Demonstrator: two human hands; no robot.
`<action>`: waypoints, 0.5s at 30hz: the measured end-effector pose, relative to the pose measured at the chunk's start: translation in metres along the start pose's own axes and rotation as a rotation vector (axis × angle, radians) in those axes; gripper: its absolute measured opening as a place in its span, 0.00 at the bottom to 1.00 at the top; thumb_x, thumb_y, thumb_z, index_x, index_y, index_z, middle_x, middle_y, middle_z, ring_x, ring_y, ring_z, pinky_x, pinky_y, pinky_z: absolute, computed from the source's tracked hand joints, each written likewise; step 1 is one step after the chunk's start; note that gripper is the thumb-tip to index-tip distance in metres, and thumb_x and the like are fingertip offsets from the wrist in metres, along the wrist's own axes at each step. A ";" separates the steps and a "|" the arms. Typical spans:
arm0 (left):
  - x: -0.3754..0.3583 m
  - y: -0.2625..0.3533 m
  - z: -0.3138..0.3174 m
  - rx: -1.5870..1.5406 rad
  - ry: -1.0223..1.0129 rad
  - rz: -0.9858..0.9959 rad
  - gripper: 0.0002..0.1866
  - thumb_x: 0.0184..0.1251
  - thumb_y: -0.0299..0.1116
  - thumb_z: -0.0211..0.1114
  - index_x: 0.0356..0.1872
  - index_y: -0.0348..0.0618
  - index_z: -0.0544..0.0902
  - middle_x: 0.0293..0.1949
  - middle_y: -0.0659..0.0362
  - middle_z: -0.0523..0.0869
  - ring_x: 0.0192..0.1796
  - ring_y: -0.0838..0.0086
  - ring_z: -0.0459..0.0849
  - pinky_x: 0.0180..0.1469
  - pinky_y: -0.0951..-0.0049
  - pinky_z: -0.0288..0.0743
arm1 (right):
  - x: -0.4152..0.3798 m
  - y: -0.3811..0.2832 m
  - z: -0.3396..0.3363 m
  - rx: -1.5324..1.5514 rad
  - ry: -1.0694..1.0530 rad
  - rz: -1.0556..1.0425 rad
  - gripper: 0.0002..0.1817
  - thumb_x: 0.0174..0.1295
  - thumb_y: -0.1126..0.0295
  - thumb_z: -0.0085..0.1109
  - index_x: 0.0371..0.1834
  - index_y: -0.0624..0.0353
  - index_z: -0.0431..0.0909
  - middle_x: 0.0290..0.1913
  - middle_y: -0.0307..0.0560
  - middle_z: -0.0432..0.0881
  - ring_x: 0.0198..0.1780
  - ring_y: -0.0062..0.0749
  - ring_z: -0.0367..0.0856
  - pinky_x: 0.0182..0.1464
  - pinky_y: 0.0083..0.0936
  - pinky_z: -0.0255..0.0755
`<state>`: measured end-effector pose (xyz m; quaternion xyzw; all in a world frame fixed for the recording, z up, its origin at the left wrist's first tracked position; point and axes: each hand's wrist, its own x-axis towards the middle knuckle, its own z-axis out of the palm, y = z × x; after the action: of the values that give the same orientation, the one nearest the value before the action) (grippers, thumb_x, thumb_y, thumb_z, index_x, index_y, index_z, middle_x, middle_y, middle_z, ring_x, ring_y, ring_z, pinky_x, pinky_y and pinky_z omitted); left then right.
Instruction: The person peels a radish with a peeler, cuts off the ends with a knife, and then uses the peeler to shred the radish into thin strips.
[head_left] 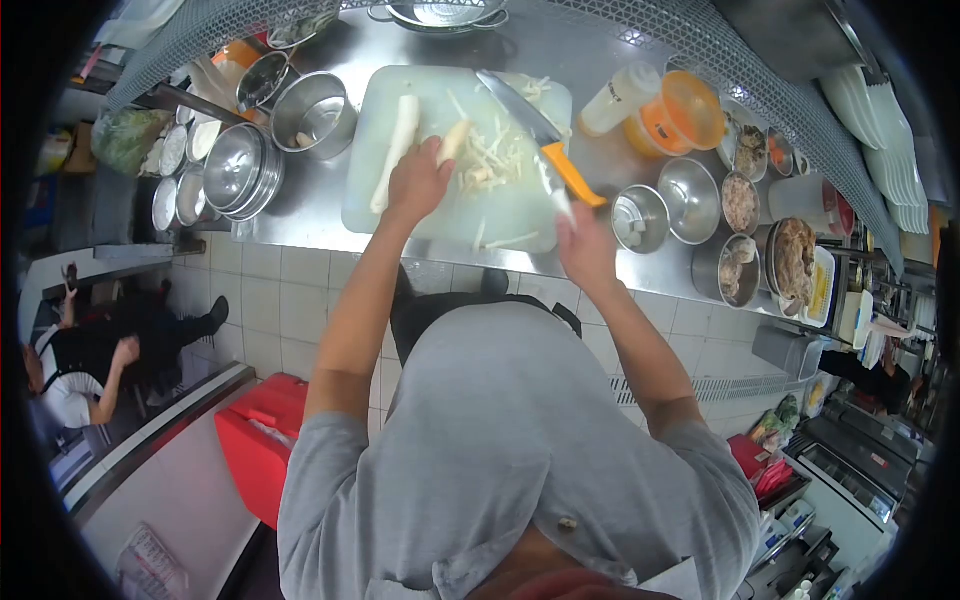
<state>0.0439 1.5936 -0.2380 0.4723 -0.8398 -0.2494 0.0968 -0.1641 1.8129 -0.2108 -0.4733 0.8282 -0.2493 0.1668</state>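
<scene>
My left hand (421, 182) is closed around a pale yellowish root piece (454, 142) on the pale green cutting board (362, 150). Beside it, to the left, lies a long white peeled root (400, 140). My right hand (588, 243), smeared by motion, is at the board's right edge and grips a thin whitish object (556, 190) whose kind is too blurred to name. A large knife with an orange handle (572, 176) rests across the right part of the board. Pale thin shreds (486, 165) are scattered in the board's middle.
A steel pot (315, 112) and stacked steel bowls (240, 172) stand left of the board. To the right are a small steel pot with white pieces (640, 218), a steel bowl (689, 200), an orange tub (690, 112) and several food containers. Other people (80, 370) appear at the sides.
</scene>
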 end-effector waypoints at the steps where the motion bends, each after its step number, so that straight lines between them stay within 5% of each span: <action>1: 0.005 0.002 -0.001 0.068 -0.030 -0.022 0.27 0.77 0.43 0.64 0.69 0.38 0.76 0.57 0.42 0.86 0.59 0.46 0.84 0.65 0.53 0.76 | -0.001 0.009 0.006 -0.004 -0.028 -0.005 0.14 0.74 0.59 0.59 0.48 0.60 0.80 0.33 0.65 0.85 0.40 0.66 0.86 0.41 0.57 0.78; 3: 0.007 0.006 0.002 0.182 0.191 0.129 0.26 0.76 0.44 0.66 0.68 0.39 0.78 0.56 0.44 0.87 0.56 0.51 0.86 0.62 0.55 0.78 | 0.000 0.022 0.013 -0.011 -0.081 -0.025 0.14 0.74 0.60 0.58 0.48 0.61 0.81 0.32 0.67 0.84 0.41 0.68 0.85 0.41 0.58 0.76; 4: -0.002 0.008 0.004 0.242 0.289 0.192 0.26 0.76 0.44 0.66 0.67 0.39 0.79 0.55 0.46 0.87 0.55 0.53 0.87 0.61 0.56 0.79 | -0.003 0.011 0.007 0.121 0.044 -0.123 0.14 0.77 0.61 0.57 0.49 0.62 0.81 0.29 0.60 0.84 0.34 0.55 0.87 0.37 0.47 0.77; 8: -0.033 0.052 -0.012 -0.738 -0.281 -0.003 0.24 0.79 0.48 0.65 0.63 0.39 0.83 0.51 0.55 0.89 0.52 0.67 0.86 0.59 0.67 0.78 | -0.014 -0.041 -0.022 0.696 -0.140 0.129 0.14 0.80 0.63 0.57 0.52 0.63 0.82 0.28 0.35 0.80 0.31 0.16 0.73 0.37 0.20 0.71; 9: -0.044 0.071 -0.019 -1.024 -0.486 -0.075 0.23 0.81 0.48 0.64 0.62 0.39 0.83 0.49 0.58 0.89 0.52 0.72 0.85 0.60 0.70 0.77 | -0.015 -0.053 -0.023 0.743 -0.147 0.100 0.13 0.80 0.63 0.57 0.53 0.63 0.81 0.29 0.35 0.81 0.31 0.17 0.74 0.37 0.21 0.72; 12: -0.060 0.095 -0.017 -1.263 -0.564 -0.058 0.20 0.85 0.46 0.59 0.59 0.39 0.84 0.49 0.61 0.87 0.52 0.76 0.83 0.61 0.71 0.76 | -0.019 -0.084 -0.024 0.891 -0.187 0.058 0.14 0.79 0.62 0.59 0.57 0.60 0.84 0.31 0.39 0.85 0.30 0.17 0.74 0.36 0.22 0.73; 15: -0.060 0.088 -0.028 -1.174 -0.427 0.050 0.18 0.87 0.43 0.55 0.55 0.39 0.84 0.48 0.62 0.86 0.52 0.79 0.81 0.60 0.73 0.76 | -0.004 -0.068 -0.037 0.455 -0.240 -0.277 0.14 0.76 0.59 0.63 0.51 0.58 0.86 0.30 0.43 0.87 0.28 0.21 0.79 0.35 0.24 0.75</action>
<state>0.0214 1.6727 -0.1645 0.2603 -0.5745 -0.7557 0.1760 -0.1339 1.7970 -0.1413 -0.5583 0.6530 -0.3913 0.3298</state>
